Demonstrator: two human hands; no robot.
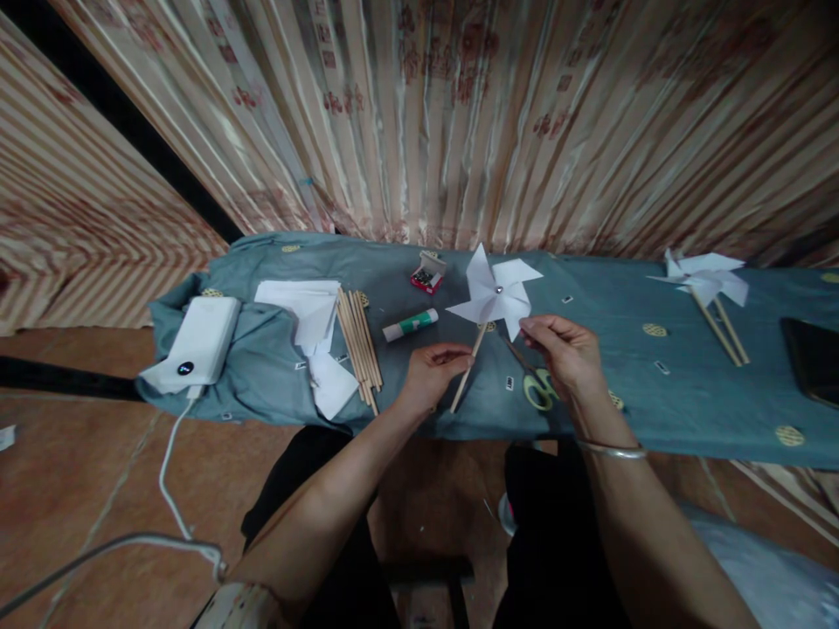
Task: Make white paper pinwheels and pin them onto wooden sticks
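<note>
A white paper pinwheel point(488, 301) with a silver pin at its centre is fixed to a thin wooden stick, held up over the cloth. My left hand point(436, 371) is closed round the stick just below the blades. The thumb and fingers of my right hand point(564, 345) pinch the tip of the lower right blade. Under the right hand lie scissors point(538, 390) with yellow-green handles, partly hidden by that hand. To the left of the pinwheel are a glue stick point(411, 325) and a small open red box of pins point(427, 274).
Wooden sticks point(360, 345) lie beside white paper sheets point(308, 306) on the left. A white power bank point(200, 341) with a cable sits at the left end. Finished pinwheels point(708, 278) and a dark object point(811, 358) lie on the right. A curtain point(419, 131) hangs behind the cloth-covered table point(609, 306).
</note>
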